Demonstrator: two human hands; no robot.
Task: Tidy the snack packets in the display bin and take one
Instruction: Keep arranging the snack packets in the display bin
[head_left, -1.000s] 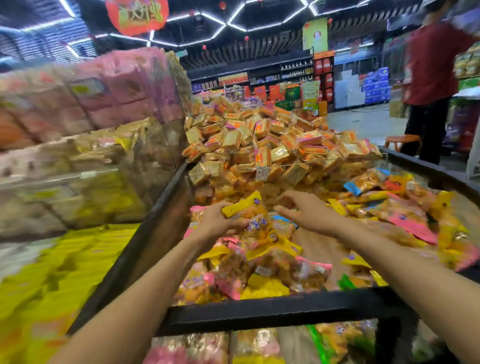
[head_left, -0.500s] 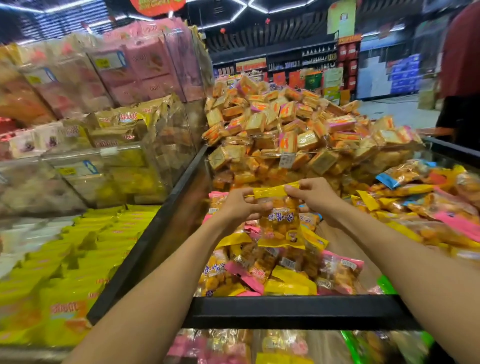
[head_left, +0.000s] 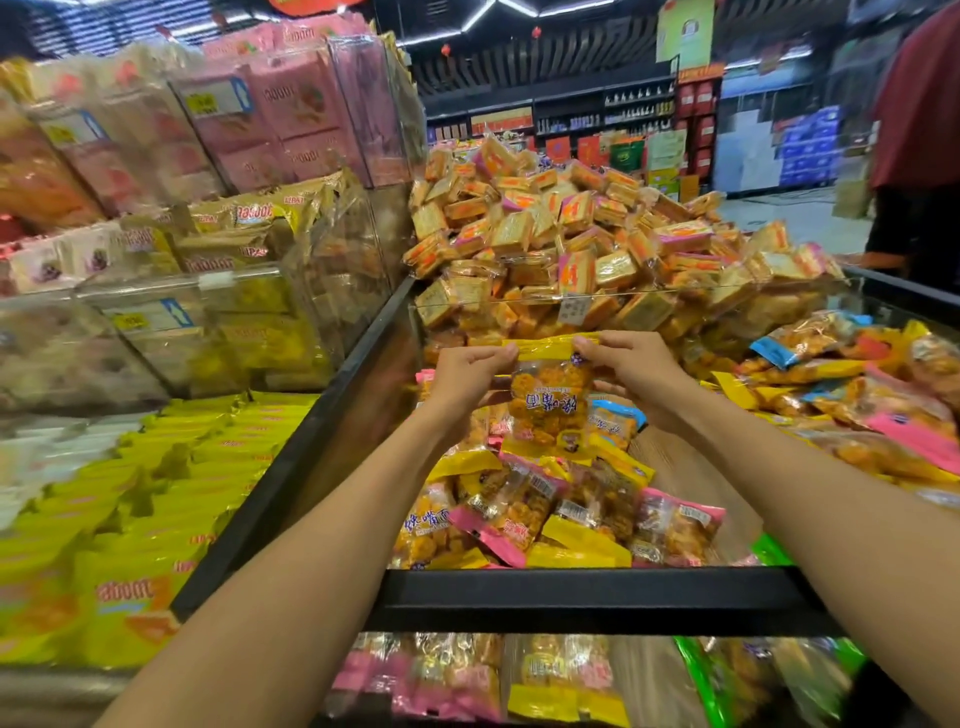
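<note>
1. Holding one yellow-topped snack packet (head_left: 551, 395) up over the display bin (head_left: 582, 597), my left hand (head_left: 470, 376) and right hand (head_left: 636, 366) each pinching a top corner.
2. Packet is clear below the yellow band, orange puffs inside, dark blue print seen upside down from here; can't read it.
3. Loose packets (head_left: 545, 514) with yellow and pink ends lie piled in the bin just under it.
4. Square orange biscuit packs (head_left: 571, 244) heaped beyond, behind a clear divider.
5. Left shelf: yellow packs (head_left: 124, 597) with red lettering, unreadable.
</note>
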